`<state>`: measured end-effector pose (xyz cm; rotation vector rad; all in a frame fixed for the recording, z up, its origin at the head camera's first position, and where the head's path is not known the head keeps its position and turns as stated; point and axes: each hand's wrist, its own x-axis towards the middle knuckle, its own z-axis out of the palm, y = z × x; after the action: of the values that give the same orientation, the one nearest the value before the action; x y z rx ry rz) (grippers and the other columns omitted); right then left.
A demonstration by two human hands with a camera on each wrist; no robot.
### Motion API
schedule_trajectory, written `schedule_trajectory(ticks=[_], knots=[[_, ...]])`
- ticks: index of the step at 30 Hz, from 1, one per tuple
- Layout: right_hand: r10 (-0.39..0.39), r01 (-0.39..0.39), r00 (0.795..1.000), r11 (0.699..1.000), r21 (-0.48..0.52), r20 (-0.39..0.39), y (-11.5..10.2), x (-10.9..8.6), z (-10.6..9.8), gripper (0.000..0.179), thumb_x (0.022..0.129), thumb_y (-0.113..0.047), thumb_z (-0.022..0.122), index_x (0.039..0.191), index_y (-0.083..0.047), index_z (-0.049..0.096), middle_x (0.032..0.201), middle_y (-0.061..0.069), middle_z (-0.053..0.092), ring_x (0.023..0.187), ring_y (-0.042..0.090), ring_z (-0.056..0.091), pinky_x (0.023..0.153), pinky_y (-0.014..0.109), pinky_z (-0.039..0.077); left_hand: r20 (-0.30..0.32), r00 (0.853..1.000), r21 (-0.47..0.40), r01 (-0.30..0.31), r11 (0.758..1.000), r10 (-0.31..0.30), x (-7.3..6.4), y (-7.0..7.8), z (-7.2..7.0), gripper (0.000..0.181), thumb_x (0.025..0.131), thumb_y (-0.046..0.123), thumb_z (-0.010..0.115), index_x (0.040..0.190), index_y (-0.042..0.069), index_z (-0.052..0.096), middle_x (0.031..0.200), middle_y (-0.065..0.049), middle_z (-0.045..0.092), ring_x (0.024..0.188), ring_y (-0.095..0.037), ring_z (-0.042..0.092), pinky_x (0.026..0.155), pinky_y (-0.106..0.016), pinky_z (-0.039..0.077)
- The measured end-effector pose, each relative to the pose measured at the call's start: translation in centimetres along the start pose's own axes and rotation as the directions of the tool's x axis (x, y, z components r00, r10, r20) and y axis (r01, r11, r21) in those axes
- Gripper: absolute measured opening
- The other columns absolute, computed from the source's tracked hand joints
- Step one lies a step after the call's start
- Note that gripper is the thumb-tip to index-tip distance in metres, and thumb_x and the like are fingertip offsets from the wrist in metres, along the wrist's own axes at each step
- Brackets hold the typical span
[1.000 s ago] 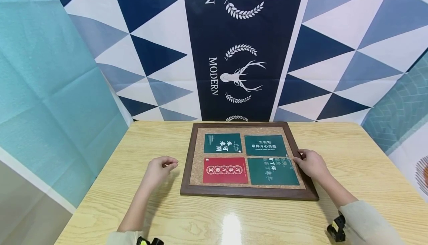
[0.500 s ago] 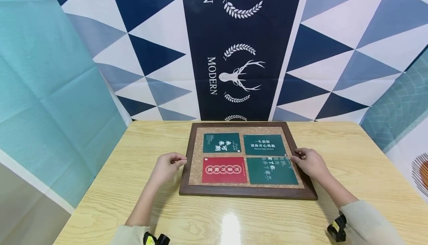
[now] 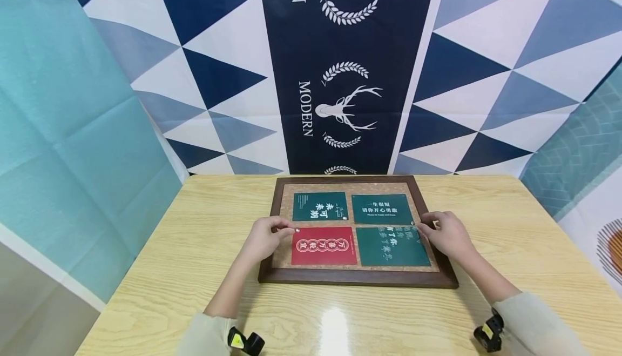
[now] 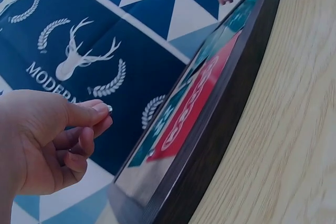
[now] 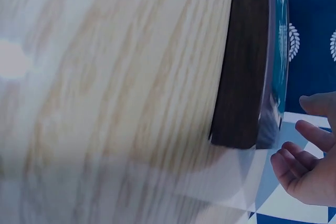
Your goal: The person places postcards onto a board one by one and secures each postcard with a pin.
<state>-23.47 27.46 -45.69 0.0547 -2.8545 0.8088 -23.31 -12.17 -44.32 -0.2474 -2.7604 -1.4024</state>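
My left hand pinches a small shiny pushpin between thumb and forefinger, above the left side of a brown-framed cork board. Its fingertips are near the top-left corner of a red card, where another pin sits. My right hand is over the board's right edge, fingertips by the top-right corner of the lower green card. Its fingers are loosely bent and apart in the right wrist view, holding nothing visible. A pin marks the upper right green card.
Another green card lies at the board's upper left. The board lies flat on a wood-grain table. Behind stands a patterned blue and white backdrop, with a pale teal panel at left.
My left hand has moved right and slightly up, from beside the board to over its left edge by the red card. The right hand has barely shifted; the view has drifted slightly.
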Motion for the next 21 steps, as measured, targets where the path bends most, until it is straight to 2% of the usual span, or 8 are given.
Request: schedule_trajectory(ticks=[9, 16, 19, 21], knots=[[-0.006, 0.005, 0.999, 1.0, 0.02, 0.035, -1.3, -0.1, 0.3, 0.04, 0.091, -0.019, 0.057, 0.12, 0.008, 0.057, 0.112, 0.028, 0.053, 0.094, 0.035, 0.053, 0.079, 0.05, 0.048, 0.027, 0.998, 0.016, -0.053, 0.998, 0.052, 0.8, 1.2, 1.9, 0.011, 0.085, 0.018, 0.069, 0.094, 0.013, 0.073, 0.09, 0.0, 0.068, 0.075, -0.016, 0.051, 0.064, -0.026, 0.045], [-0.029, 0.029, 0.999, 0.999, 0.025, 0.03, -1.8, -0.3, 0.6, 0.038, 0.09, -0.021, 0.061, 0.116, 0.006, 0.06, 0.105, 0.024, 0.055, 0.082, 0.026, 0.048, 0.066, 0.035, 0.043, 0.048, 0.998, 0.0, -0.036, 0.999, 0.036, 1.1, 1.8, 3.1, 0.011, 0.086, 0.021, 0.068, 0.095, 0.016, 0.072, 0.088, 0.001, 0.067, 0.076, -0.015, 0.052, 0.067, -0.026, 0.046], [-0.033, 0.032, 0.999, 0.999, 0.028, 0.037, -2.2, -0.4, 0.8, 0.036, 0.089, -0.021, 0.062, 0.115, 0.004, 0.061, 0.102, 0.022, 0.055, 0.08, 0.025, 0.048, 0.064, 0.033, 0.04, 0.061, 0.997, 0.001, -0.038, 0.999, 0.038, 1.3, 2.1, 3.5, 0.011, 0.086, 0.021, 0.067, 0.095, 0.016, 0.071, 0.086, 0.001, 0.066, 0.076, -0.015, 0.053, 0.066, -0.026, 0.046], [-0.036, 0.035, 0.998, 0.999, 0.03, 0.042, -2.4, -0.5, 1.0, 0.036, 0.089, -0.021, 0.063, 0.114, 0.004, 0.062, 0.104, 0.022, 0.055, 0.083, 0.028, 0.052, 0.066, 0.036, 0.045, 0.066, 0.997, 0.001, -0.038, 0.999, 0.037, 1.4, 2.3, 3.8, 0.01, 0.087, 0.021, 0.066, 0.095, 0.017, 0.071, 0.086, 0.002, 0.066, 0.076, -0.015, 0.053, 0.066, -0.026, 0.046]])
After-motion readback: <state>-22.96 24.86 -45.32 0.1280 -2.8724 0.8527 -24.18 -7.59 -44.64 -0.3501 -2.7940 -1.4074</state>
